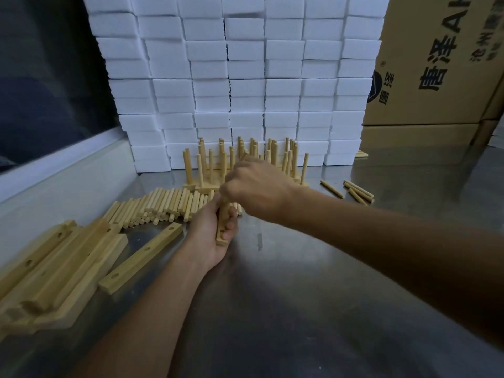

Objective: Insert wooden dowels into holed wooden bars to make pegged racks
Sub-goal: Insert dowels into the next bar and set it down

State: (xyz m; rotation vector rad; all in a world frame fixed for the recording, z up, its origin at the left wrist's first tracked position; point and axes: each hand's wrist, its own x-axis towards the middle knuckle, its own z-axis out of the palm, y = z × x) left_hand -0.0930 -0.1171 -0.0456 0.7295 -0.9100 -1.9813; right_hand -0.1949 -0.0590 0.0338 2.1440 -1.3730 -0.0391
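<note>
My left hand [210,227] grips a holed wooden bar [223,227] near the middle of the steel table, its near end pointing toward me. Just above it my right hand [256,186] is curled into a fist over the bar's far end; a dowel seems to be inside the fist, mostly hidden. A heap of loose dowels [163,204] lies to the left of my hands. Several holed bars [54,268] are piled at the near left, one bar [141,255] lying apart. Finished pegged racks [245,165] stand behind my hands.
A wall of white foam blocks [240,77] rises at the back of the steel table [300,296]. Cardboard boxes [436,64] stand at the back right. A few stray dowels [357,190] lie right of the racks. A dark window and sill [54,170] run along the left.
</note>
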